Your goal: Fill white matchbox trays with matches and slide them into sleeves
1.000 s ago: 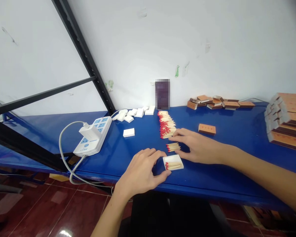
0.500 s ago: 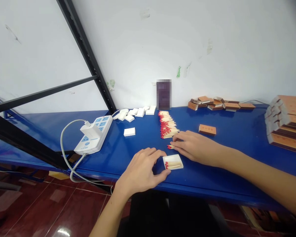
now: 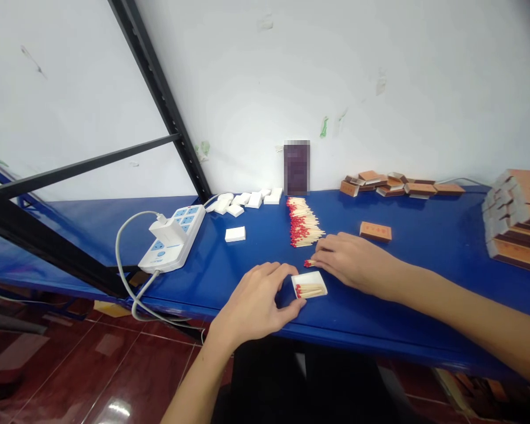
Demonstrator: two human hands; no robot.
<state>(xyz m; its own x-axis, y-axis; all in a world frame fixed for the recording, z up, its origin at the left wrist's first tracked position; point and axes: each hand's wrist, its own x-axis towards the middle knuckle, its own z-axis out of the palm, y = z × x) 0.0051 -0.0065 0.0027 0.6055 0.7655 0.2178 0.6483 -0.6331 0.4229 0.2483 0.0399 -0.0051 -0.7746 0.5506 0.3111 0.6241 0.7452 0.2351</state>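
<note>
My left hand point(image 3: 254, 300) curls round the left end of a small white matchbox tray point(image 3: 310, 285) on the blue table point(image 3: 424, 282), thumb and fingers touching it. The tray has a few red-tipped matches in it. Just beyond the tray, my right hand point(image 3: 355, 261) is closed over a small bunch of matches point(image 3: 309, 263), whose red tips poke out to the left of the fingers. A longer pile of loose matches point(image 3: 302, 224) lies just behind that hand.
A white power strip point(image 3: 173, 240) with plug and grey cable lies left. Several white inner trays point(image 3: 247, 200) sit by the wall, one point(image 3: 235, 234) nearer. Orange matchbox sleeves point(image 3: 397, 184) line the back, one point(image 3: 376, 231) lies alone, and stacked packs point(image 3: 516, 218) stand far right.
My right hand has closed over the small bunch of matches that lay open on the table, hiding all but the tips. My left hand stays at the tray.
</note>
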